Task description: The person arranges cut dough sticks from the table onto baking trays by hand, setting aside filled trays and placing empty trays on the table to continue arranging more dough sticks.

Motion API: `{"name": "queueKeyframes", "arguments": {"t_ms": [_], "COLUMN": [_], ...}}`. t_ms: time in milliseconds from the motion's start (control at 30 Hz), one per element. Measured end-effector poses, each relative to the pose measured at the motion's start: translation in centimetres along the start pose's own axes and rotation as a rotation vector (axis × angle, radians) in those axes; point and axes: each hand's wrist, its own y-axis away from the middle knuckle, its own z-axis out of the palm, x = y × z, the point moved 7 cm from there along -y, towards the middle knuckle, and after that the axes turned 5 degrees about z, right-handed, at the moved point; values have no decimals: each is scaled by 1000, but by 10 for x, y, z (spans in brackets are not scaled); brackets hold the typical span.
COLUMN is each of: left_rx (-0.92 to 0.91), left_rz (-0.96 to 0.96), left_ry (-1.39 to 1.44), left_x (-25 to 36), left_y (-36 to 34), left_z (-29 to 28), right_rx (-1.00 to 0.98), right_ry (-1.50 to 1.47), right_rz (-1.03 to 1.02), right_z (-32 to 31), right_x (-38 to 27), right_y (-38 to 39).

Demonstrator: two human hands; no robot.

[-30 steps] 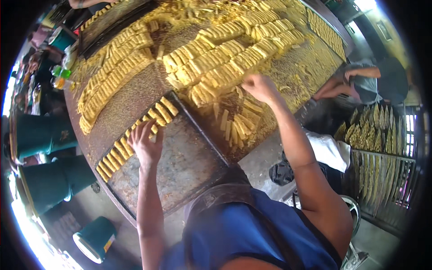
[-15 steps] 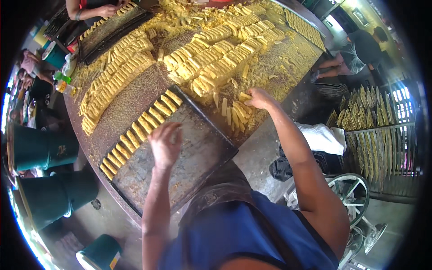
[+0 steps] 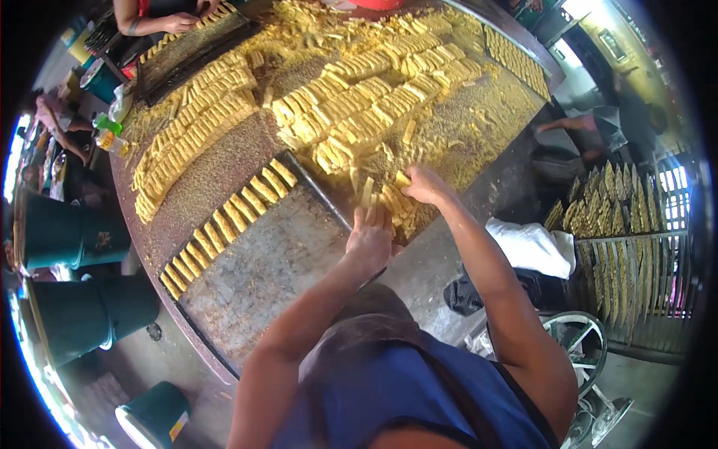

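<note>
My left hand (image 3: 369,239) reaches past the right edge of the dark metal tray (image 3: 239,292), fingers stretched out against the loose yellow sticks (image 3: 402,209). Just above and right of it, my right hand (image 3: 425,187) pinches a short yellow dough stick (image 3: 404,179). A single row of evenly spaced crumb-coated sticks (image 3: 228,228) lies along the tray's far edge. Piled rows of sticks (image 3: 359,101) lie beyond my hands on the crumb-covered table (image 3: 179,224), with another long bank (image 3: 194,135) at left.
A co-worker's hands (image 3: 179,22) work at another tray (image 3: 194,60). Green bins (image 3: 97,314) stand left, bottles (image 3: 108,135) sit on the table's left edge. At right are a white sack (image 3: 531,247), a metal rack (image 3: 613,254), a spoked wheel (image 3: 572,337) and a blurred person (image 3: 598,127).
My left hand has moved right from the tray's row to the loose sticks at the tray's edge. My right hand has come down from the piled rows and taken hold of a stick.
</note>
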Motion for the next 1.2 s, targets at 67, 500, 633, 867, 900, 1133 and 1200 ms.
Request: {"name": "queueKeyframes", "arguments": {"t_ms": [67,500,633,867,900,1133,1200], "left_rx": [15,38,261,665,686,900,962], "left_rz": [-43,-71,-33,-681,-700,-809,-932], "left_ry": [6,74,228,828,814,1241,1098], "left_x": [4,-8,-43,-167,-182,-238,-254], "left_y": [-6,-7,41,217,242,401,440], "left_z": [-2,-6,-39,-39,-33,-26,-30], "right_rx": [-43,-143,-47,-195,-221,-344,-292], "right_ry": [-131,-513,-1031,-1112,-1127,-952,-883], "right_rz": [15,164,181,-246,-300,-481,-448], "right_z": [12,-16,-14,42,63,217,226], "right_x": [20,14,42,-153,-198,-417,-435], "right_y": [-8,-1,-29,33,51,147,150]}}
